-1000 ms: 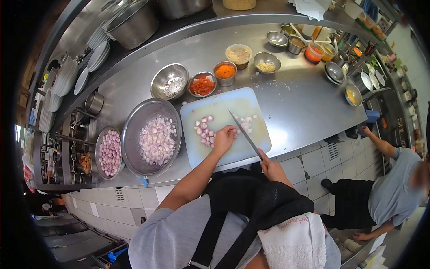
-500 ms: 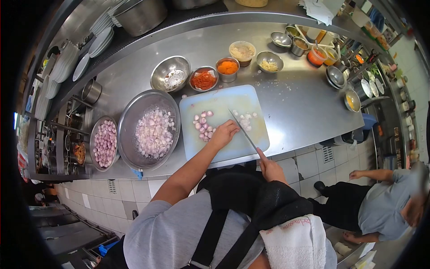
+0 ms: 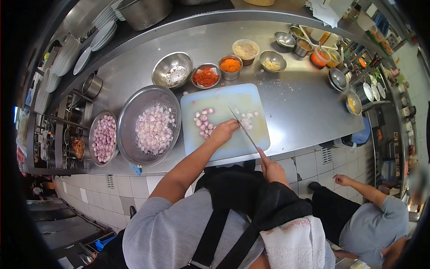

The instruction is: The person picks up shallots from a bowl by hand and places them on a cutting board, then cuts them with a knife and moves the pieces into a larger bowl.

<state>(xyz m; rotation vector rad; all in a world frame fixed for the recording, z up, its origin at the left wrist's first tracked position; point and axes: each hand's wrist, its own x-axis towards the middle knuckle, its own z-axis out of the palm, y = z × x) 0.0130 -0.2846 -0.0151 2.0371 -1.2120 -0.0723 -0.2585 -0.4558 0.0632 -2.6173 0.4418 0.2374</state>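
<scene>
A pale cutting board (image 3: 228,96) lies on the steel counter. My right hand (image 3: 273,170) is wrapped round the handle of a kitchen knife (image 3: 247,134), whose long blade slants across the board to the upper left. My left hand (image 3: 225,131) presses down beside the blade with its fingers curled together; whatever is under the fingertips is hidden. Left of that hand sit several whole peeled shallots (image 3: 204,120). Pale cut shallot pieces (image 3: 248,118) lie just right of the blade.
Left of the board stand a large steel bowl (image 3: 126,121) of cut shallots and a smaller bowl (image 3: 115,154) of whole ones. Behind are bowls of red strips (image 3: 206,77) and orange paste (image 3: 230,65). A co-worker (image 3: 374,224) is at the lower right.
The co-worker at the right has moved nearer to me, one arm still held forward. My hands and the knife stay almost in place; the view has shifted slightly.
</scene>
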